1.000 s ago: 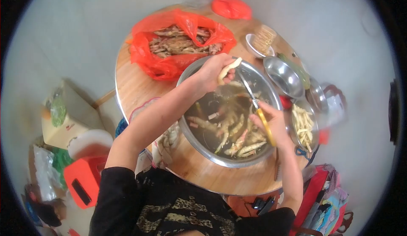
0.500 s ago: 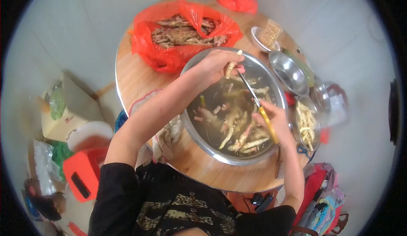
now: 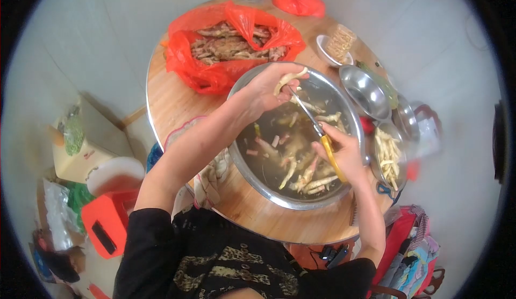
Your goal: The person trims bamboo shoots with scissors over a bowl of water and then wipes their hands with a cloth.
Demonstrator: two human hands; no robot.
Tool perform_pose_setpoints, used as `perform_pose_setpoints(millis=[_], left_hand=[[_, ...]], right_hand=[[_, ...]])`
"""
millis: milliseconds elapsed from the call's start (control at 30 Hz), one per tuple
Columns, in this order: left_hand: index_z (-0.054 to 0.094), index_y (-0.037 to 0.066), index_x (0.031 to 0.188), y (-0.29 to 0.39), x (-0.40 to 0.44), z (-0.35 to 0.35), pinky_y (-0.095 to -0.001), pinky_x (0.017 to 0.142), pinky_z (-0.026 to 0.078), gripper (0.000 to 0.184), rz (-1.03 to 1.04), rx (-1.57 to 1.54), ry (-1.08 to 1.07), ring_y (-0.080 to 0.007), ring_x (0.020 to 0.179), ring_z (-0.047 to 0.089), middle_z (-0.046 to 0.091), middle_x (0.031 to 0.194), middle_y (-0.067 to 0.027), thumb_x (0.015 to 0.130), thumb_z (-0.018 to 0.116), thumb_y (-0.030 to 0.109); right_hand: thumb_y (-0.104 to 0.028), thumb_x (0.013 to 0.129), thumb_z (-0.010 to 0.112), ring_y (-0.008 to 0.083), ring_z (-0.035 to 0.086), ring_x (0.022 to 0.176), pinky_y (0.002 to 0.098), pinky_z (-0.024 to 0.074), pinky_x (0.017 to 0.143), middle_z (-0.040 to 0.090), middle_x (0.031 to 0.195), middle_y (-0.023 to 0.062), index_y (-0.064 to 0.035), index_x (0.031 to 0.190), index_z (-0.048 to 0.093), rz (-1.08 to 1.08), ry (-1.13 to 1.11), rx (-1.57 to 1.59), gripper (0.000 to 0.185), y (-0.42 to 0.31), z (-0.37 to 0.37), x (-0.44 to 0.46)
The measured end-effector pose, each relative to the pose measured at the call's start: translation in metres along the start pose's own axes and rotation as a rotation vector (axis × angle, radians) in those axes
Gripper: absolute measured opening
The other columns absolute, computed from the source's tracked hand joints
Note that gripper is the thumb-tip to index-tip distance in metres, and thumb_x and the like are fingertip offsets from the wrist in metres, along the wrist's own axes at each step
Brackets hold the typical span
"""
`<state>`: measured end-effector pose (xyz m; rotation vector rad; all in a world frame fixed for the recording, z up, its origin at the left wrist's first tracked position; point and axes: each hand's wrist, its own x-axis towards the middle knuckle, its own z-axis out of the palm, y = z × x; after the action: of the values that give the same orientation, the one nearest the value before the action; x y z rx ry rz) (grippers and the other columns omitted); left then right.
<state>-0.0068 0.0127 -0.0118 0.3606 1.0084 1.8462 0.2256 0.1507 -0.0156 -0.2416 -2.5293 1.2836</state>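
Observation:
My left hand (image 3: 269, 87), over the far rim of the steel basin (image 3: 252, 185), grips a pale, curved, finger-shaped root (image 3: 287, 80). Its exact kind is unclear. In my right hand (image 3: 348, 156) is a pair of scissors (image 3: 328, 144) with yellow handles. Their blades point up and left, with the tips at my left fingers beneath the root; whether they touch it is hidden. Cloudy water fills the basin, holding several pale, knobbly roots (image 3: 307, 175) and short pinkish cut pieces (image 3: 276, 141).
A red plastic bag (image 3: 201, 78) of brownish roots sits behind the basin. To the right are a steel bowl (image 3: 366, 92), a bowl of pale roots (image 3: 388, 156) and a white bowl (image 3: 322, 44). A cloth (image 3: 212, 178) lies at the table's left edge.
The root in my left hand has turned from nearly upright to slanting sideways. My right hand and the scissors have shifted slightly up and left.

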Motion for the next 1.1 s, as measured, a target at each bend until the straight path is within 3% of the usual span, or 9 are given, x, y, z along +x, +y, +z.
perform_pose_setpoints(millis=[167, 200, 267, 433, 600, 700, 767, 967, 1100], left_hand=[[0.070, 0.002, 0.104, 0.000, 0.006, -0.009, -0.0231, 0.057, 0.046, 0.024, 0.018, -0.116, -0.153, -0.0103, 0.077, 0.063, 0.068, 0.093, -0.0057, 0.092, 0.065, 0.022], [0.068, 0.000, 0.104, 0.001, 0.006, -0.008, -0.0267, 0.065, 0.051, 0.022, 0.006, -0.224, -0.217, -0.0139, 0.082, 0.065, 0.068, 0.095, -0.0084, 0.091, 0.065, 0.018], [0.066, -0.002, 0.105, 0.000, 0.005, -0.005, -0.0303, 0.073, 0.056, 0.021, -0.006, -0.334, -0.280, -0.0175, 0.087, 0.067, 0.069, 0.097, -0.0111, 0.091, 0.065, 0.014], [0.062, -0.004, 0.094, 0.011, -0.016, 0.011, -0.0506, 0.103, 0.053, 0.006, -0.076, -0.553, -0.181, -0.0261, 0.096, 0.069, 0.067, 0.096, -0.0165, 0.089, 0.063, 0.000], [0.060, -0.007, 0.105, 0.002, 0.004, -0.002, -0.0521, 0.104, 0.052, 0.016, -0.012, -0.561, -0.281, -0.0290, 0.098, 0.071, 0.070, 0.099, -0.0181, 0.092, 0.061, 0.002], [0.059, -0.007, 0.099, 0.005, 0.001, 0.003, -0.0574, 0.103, 0.052, 0.012, 0.034, -0.633, -0.216, -0.0343, 0.102, 0.068, 0.066, 0.103, -0.0228, 0.091, 0.060, 0.002], [0.058, -0.007, 0.094, 0.009, -0.004, 0.008, -0.0610, 0.102, 0.051, 0.010, 0.045, -0.668, -0.157, -0.0389, 0.107, 0.066, 0.063, 0.108, -0.0271, 0.090, 0.060, 0.002], [0.056, -0.008, 0.096, 0.010, -0.011, 0.011, -0.0628, 0.105, 0.047, 0.018, -0.027, -0.658, -0.253, -0.0449, 0.117, 0.060, 0.059, 0.115, -0.0319, 0.094, 0.056, 0.009], [0.058, -0.009, 0.103, 0.009, -0.008, 0.007, -0.0589, 0.108, 0.046, 0.020, -0.005, -0.649, -0.267, -0.0409, 0.116, 0.063, 0.062, 0.118, -0.0321, 0.094, 0.054, 0.008]], right_hand=[[-0.003, 0.084, 0.078, 0.0074, 0.062, 0.074, 0.0270, 0.0599, 0.054, 0.069, 0.102, 0.0058, -0.0019, 0.134, 0.061, 0.035, -0.031, 0.198, 0.053, -0.022, 0.007, 0.004], [-0.003, 0.084, 0.078, 0.0074, 0.062, 0.074, 0.0270, 0.0599, 0.054, 0.069, 0.102, 0.0058, -0.0019, 0.134, 0.061, 0.035, -0.031, 0.198, 0.053, -0.025, 0.007, 0.006], [-0.002, 0.085, 0.077, 0.0101, 0.065, 0.071, 0.0301, 0.0623, 0.048, 0.068, 0.105, 0.0091, -0.0018, 0.133, 0.061, -0.104, -0.028, -0.023, 0.052, -0.029, 0.007, 0.008], [-0.008, 0.083, 0.079, 0.0153, 0.070, 0.074, 0.0314, 0.0588, 0.059, 0.070, 0.096, 0.0137, -0.0054, 0.132, 0.063, -0.160, -0.037, -0.087, 0.051, -0.019, 0.013, 0.014], [-0.016, 0.081, 0.081, 0.0208, 0.069, 0.074, 0.0349, 0.0529, 0.066, 0.069, 0.086, 0.0141, -0.0099, 0.131, 0.066, -0.319, -0.040, -0.329, 0.053, -0.016, 0.017, 0.011], [-0.005, 0.083, 0.080, 0.0111, 0.063, 0.075, 0.0272, 0.0540, 0.065, 0.069, 0.094, 0.0113, -0.0063, 0.134, 0.062, -0.182, -0.100, -0.261, 0.054, -0.027, 0.012, 0.014], [-0.014, 0.079, 0.082, 0.0236, 0.062, 0.063, 0.0343, 0.0503, 0.061, 0.066, 0.079, 0.0118, -0.0122, 0.131, 0.065, -0.378, 0.045, -0.240, 0.055, -0.028, 0.012, 0.019], [-0.013, 0.079, 0.082, 0.0218, 0.062, 0.062, 0.0329, 0.0501, 0.058, 0.066, 0.080, 0.0115, -0.0122, 0.133, 0.065, -0.465, 0.033, -0.586, 0.056, -0.014, 0.016, 0.019], [-0.012, 0.079, 0.081, 0.0209, 0.063, 0.063, 0.0325, 0.0502, 0.058, 0.066, 0.082, 0.0119, -0.0120, 0.133, 0.064, -0.319, -0.073, -0.285, 0.057, -0.011, 0.015, 0.018]])
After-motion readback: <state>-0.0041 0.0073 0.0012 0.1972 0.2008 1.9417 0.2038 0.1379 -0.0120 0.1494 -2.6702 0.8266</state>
